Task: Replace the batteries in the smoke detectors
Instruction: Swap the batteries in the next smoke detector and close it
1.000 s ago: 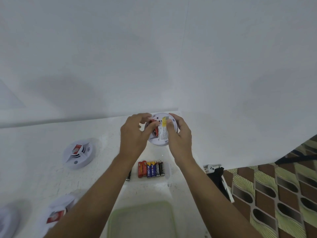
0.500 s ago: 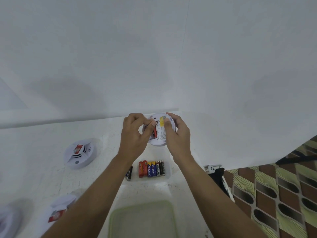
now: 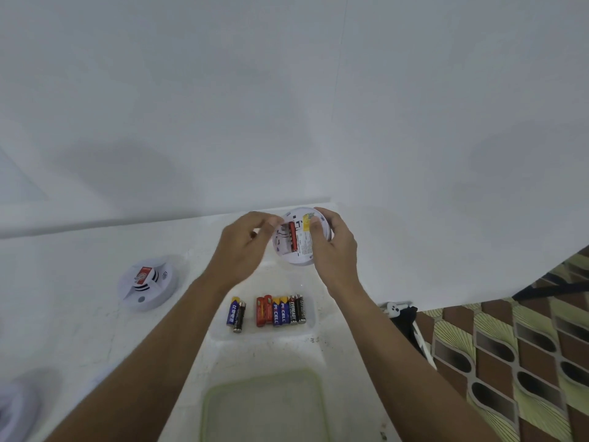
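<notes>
My right hand (image 3: 331,250) holds a round white smoke detector (image 3: 301,255) with its back facing up, above the far part of the white table (image 3: 79,330). A red battery (image 3: 293,239) lies in its open compartment beside a yellow-and-white label. My left hand (image 3: 242,250) is just left of the detector, fingers loosely curled with the tips at its upper left rim and nothing held. A row of several batteries (image 3: 280,311) lies in a clear tray below my hands. Two loose batteries (image 3: 236,314) lie left of the tray.
A second smoke detector (image 3: 148,282) sits face up at the left. Part of another white detector (image 3: 14,409) shows at the bottom left corner. A green-rimmed translucent lid (image 3: 264,406) lies near me. The table edge, a white plug (image 3: 395,309) and patterned floor are at the right.
My left thumb has come off the red battery and the hand has drawn back to the left, baring the compartment. The two loose batteries have come into view beside my left forearm.
</notes>
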The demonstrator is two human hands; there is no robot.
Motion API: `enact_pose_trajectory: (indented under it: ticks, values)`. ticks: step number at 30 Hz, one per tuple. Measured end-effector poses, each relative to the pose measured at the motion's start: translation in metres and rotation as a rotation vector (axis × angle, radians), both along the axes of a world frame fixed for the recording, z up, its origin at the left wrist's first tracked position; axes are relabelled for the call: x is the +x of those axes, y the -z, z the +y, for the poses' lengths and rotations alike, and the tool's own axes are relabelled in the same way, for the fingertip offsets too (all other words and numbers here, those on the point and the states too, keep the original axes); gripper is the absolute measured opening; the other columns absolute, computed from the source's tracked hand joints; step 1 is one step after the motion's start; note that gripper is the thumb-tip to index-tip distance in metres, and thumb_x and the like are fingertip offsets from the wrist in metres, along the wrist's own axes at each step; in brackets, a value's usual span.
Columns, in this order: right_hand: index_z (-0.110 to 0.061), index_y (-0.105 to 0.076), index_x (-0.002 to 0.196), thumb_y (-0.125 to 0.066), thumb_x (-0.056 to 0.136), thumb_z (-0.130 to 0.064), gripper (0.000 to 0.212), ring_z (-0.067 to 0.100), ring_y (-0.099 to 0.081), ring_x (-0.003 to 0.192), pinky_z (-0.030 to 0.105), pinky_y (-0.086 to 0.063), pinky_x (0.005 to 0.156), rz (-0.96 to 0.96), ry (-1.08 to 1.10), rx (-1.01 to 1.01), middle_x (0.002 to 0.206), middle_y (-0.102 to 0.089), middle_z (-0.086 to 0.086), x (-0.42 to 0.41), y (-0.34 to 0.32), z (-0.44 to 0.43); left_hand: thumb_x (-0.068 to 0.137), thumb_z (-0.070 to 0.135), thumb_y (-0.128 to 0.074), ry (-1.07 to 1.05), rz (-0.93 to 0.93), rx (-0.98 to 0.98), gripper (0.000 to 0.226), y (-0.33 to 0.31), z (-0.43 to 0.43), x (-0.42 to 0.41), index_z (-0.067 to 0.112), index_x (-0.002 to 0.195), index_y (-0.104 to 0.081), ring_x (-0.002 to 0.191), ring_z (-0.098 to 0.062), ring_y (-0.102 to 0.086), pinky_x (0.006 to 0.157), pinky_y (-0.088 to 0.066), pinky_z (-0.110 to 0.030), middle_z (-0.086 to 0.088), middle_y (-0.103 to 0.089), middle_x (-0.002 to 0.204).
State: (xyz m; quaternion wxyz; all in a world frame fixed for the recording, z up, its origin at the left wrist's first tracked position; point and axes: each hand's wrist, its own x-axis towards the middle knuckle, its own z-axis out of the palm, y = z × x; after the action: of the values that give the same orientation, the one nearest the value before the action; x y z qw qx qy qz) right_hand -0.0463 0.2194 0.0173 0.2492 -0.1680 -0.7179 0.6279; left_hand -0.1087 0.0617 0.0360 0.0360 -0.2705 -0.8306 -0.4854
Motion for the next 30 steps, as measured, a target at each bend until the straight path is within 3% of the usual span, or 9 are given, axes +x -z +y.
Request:
enact_pose_trajectory:
  ticks: [3, 5, 10, 12, 14, 17, 21, 24, 30]
  values:
    - [-0.019, -0.063, 0.123, -0.052, 0.103, -0.029, 0.025, -0.004, -0.064, 0.094, 0.012, -0.051, 0.075, 0.005, 0.007, 0.023, 0.107, -0.069, -0.010, 0.001, 0.003, 0.002, 0.096, 0.024, -0.058, -0.107, 0.006, -0.147, 0.016, -0.008, -0.009, -0.020, 0.022, 0.108, -0.070, 0.085, 0.000, -0.060, 0.074, -0.045, -0.011, 0.014, -0.069, 0.101]
    - [-0.019, -0.063, 0.123, -0.052, 0.103, -0.029, 0.025, -0.008, -0.063, 0.091, 0.010, -0.050, 0.072, 0.000, 0.007, 0.010, 0.106, -0.068, -0.012, 0.002, 0.005, 0.003, 0.094, 0.020, -0.062, -0.084, -0.014, -0.366, 0.018, -0.010, -0.011, -0.034, 0.015, 0.110, -0.070, 0.083, -0.008, -0.061, 0.078, -0.046, -0.016, 0.003, -0.070, 0.106]
    - [-0.017, -0.062, 0.123, -0.053, 0.103, -0.025, 0.024, -0.010, -0.063, 0.087, 0.009, -0.049, 0.069, 0.015, -0.004, 0.013, 0.104, -0.068, -0.011, 0.002, 0.006, 0.003, 0.088, 0.030, -0.071, -0.047, -0.106, -0.902, 0.040, -0.002, 0.009, -0.061, 0.005, 0.119, -0.066, 0.105, -0.024, -0.063, 0.084, -0.046, -0.027, -0.009, -0.066, 0.120]
    - [-0.017, -0.062, 0.124, -0.053, 0.103, -0.026, 0.024, -0.006, -0.064, 0.090, 0.011, -0.050, 0.070, 0.022, -0.013, 0.032, 0.106, -0.068, -0.009, 0.002, 0.007, 0.003, 0.083, 0.032, -0.076, -0.091, -0.097, -1.010, 0.029, 0.005, 0.018, -0.068, 0.005, 0.089, -0.067, 0.086, -0.023, -0.066, 0.069, -0.046, -0.026, -0.010, -0.070, 0.099]
    - [-0.017, -0.062, 0.123, -0.053, 0.103, -0.027, 0.024, -0.006, -0.065, 0.091, 0.011, -0.051, 0.071, 0.026, -0.019, 0.036, 0.107, -0.068, -0.009, 0.001, 0.008, 0.003, 0.080, 0.023, -0.078, -0.136, -0.092, -1.049, 0.039, 0.013, 0.025, -0.073, 0.011, 0.061, -0.047, 0.058, -0.019, -0.057, 0.056, -0.041, -0.027, -0.007, -0.059, 0.067]
    - [-0.018, -0.062, 0.123, -0.053, 0.103, -0.027, 0.023, -0.008, -0.064, 0.091, 0.011, -0.051, 0.072, 0.018, -0.019, 0.029, 0.104, -0.067, -0.014, -0.001, 0.008, 0.004, 0.079, 0.013, -0.073, -0.157, -0.071, -1.116, 0.039, 0.016, 0.030, -0.075, 0.012, 0.058, -0.040, 0.064, -0.025, -0.062, 0.054, -0.042, -0.029, -0.003, -0.046, 0.059]
    - [-0.016, -0.062, 0.122, -0.053, 0.103, -0.025, 0.022, -0.012, -0.062, 0.086, 0.008, -0.049, 0.070, 0.020, -0.020, 0.010, 0.100, -0.066, -0.016, -0.003, 0.008, 0.004, 0.080, 0.015, -0.066, -0.120, -0.078, -1.125, 0.028, 0.015, 0.030, -0.077, 0.013, 0.061, -0.046, 0.077, -0.025, -0.067, 0.057, -0.045, -0.027, -0.005, -0.053, 0.065]
    - [-0.015, -0.062, 0.121, -0.053, 0.103, -0.024, 0.022, -0.014, -0.062, 0.084, 0.007, -0.048, 0.067, 0.024, -0.028, -0.010, 0.100, -0.065, -0.016, -0.004, 0.007, 0.003, 0.083, 0.022, -0.067, -0.074, -0.143, -1.067, 0.010, 0.013, 0.025, -0.075, 0.014, 0.080, -0.060, 0.076, -0.019, -0.058, 0.064, -0.046, -0.026, -0.002, -0.062, 0.086]
    - [-0.019, -0.061, 0.119, -0.053, 0.103, -0.025, 0.019, -0.013, -0.062, 0.086, 0.009, -0.049, 0.067, 0.016, -0.030, -0.048, 0.101, -0.066, -0.016, -0.002, 0.006, 0.005, 0.083, 0.021, -0.064, -0.146, -0.129, -0.625, 0.008, 0.005, 0.012, -0.059, 0.016, 0.088, -0.061, 0.063, -0.016, -0.055, 0.056, -0.042, -0.023, -0.003, -0.066, 0.082]
